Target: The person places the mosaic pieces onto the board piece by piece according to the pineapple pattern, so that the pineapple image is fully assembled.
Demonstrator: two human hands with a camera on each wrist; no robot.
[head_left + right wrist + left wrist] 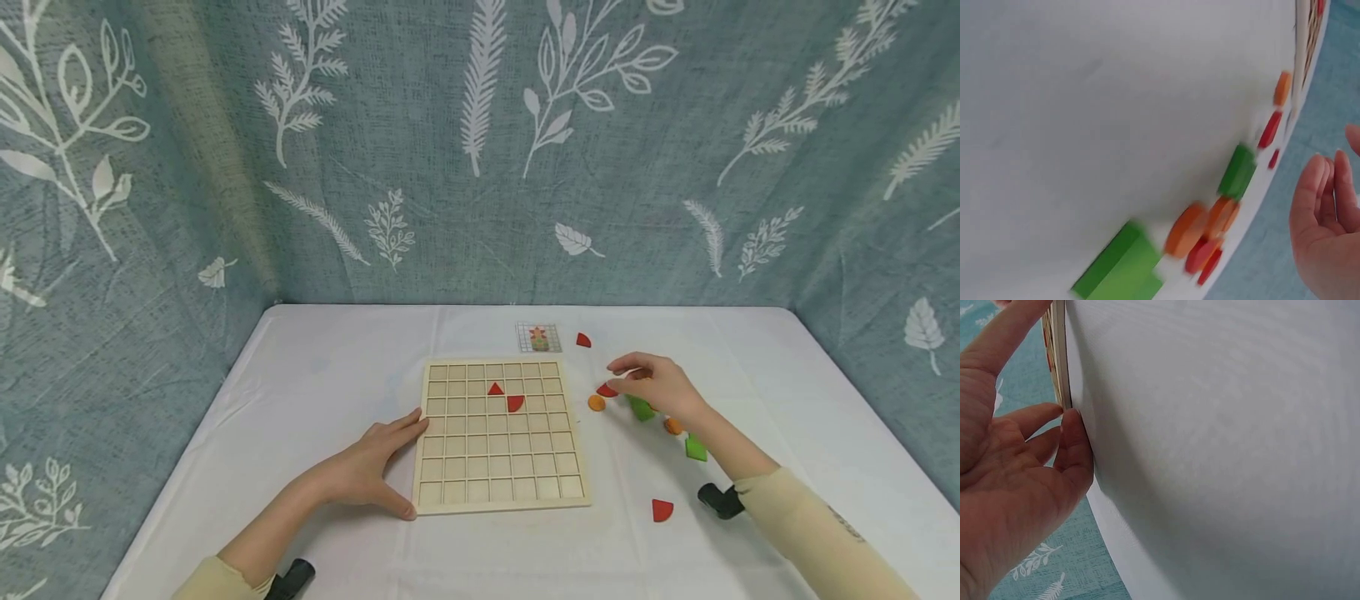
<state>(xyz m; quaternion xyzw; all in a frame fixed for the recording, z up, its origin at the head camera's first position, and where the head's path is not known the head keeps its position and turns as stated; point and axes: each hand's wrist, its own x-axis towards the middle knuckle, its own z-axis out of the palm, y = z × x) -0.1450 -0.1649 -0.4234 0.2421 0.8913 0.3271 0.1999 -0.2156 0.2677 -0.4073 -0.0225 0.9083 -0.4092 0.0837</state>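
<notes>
from afar i see the left hand (375,462), thumb spread and gripping nothing, against the left edge of the board (477,465) on the white table (337,358), and the right hand (660,387), loosely bent with nothing visibly held, near a red piece (607,390) right of the board.

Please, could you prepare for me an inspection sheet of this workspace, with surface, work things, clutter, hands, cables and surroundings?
Surface: white cloth, slightly creased.
Work things: board with square cells, bearing a red triangle and a red quarter-circle; loose pieces, red, orange and green, to its right; small picture card beyond it.
Clutter: nothing seen.
Hands: left hand touches the board's left edge; right hand is over the loose pieces, none visible in its fingers.
Cables: nothing seen.
Surroundings: blue-green curtain with white leaf patterns.
</notes>
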